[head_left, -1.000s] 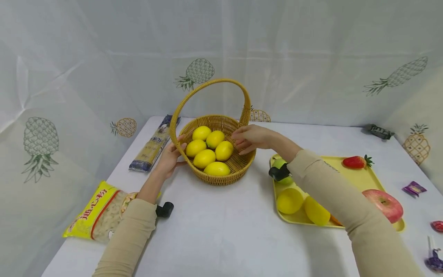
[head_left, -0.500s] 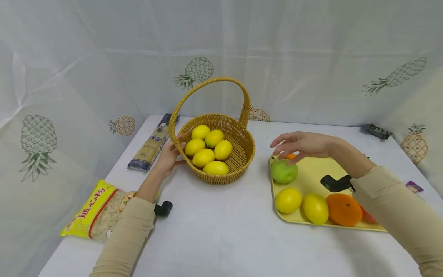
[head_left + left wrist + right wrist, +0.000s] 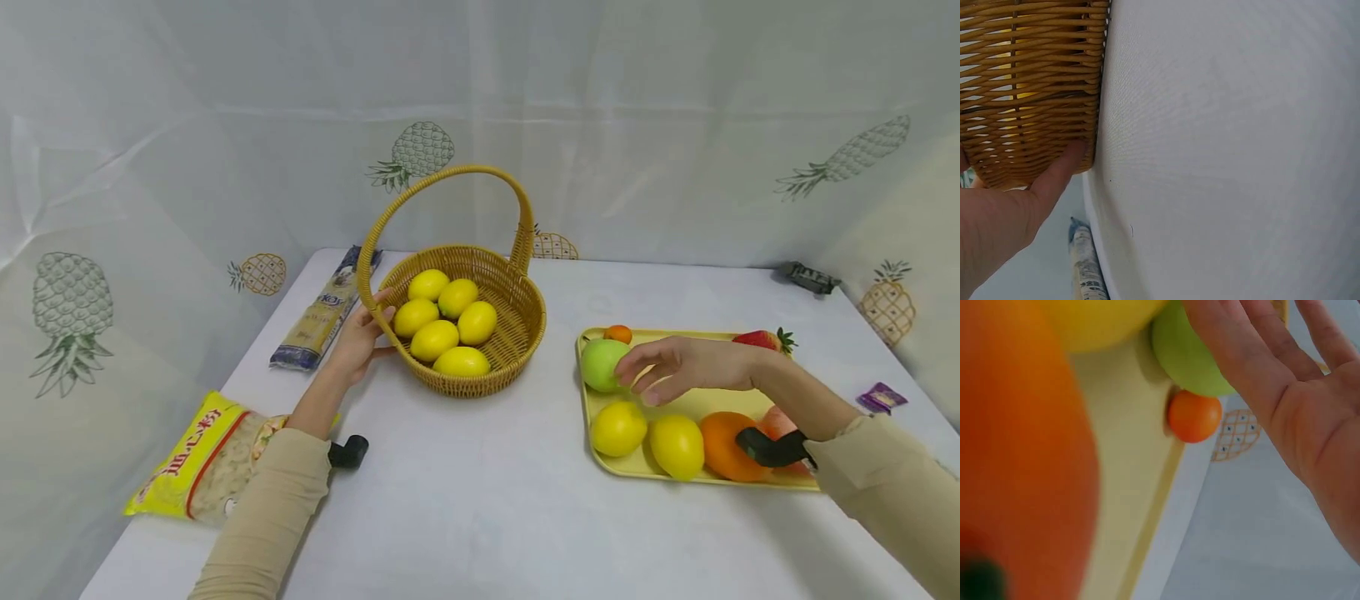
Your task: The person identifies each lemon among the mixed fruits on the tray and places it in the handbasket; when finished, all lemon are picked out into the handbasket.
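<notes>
A woven wicker basket [image 3: 517, 358] with a tall hoop handle stands on the white table, several lemons [image 3: 435, 340] lying inside it. My left hand [image 3: 357, 342] grips its left side: the fingers reach the rim by the handle's foot, and the thumb [image 3: 1060, 172] presses the outer weave. Over the yellow tray [image 3: 723, 402] hovers my right hand [image 3: 693, 367], empty, fingers loosely bent, fingertips beside a green apple [image 3: 602, 365]. Closer to me on the tray are two lemons [image 3: 617, 428] and a large orange fruit [image 3: 727, 446].
A small orange fruit [image 3: 618, 333], a strawberry [image 3: 759, 339] and a partly hidden red apple [image 3: 777, 421] also lie on the tray. Left of the basket are a pasta packet [image 3: 322, 317] and a yellow food bag [image 3: 217, 458]. Wrapped sweets [image 3: 882, 397] lie at the right.
My right hand has left the basket's right side and moved right, then down over the tray beside the green apple. The left hand stays on the basket.
</notes>
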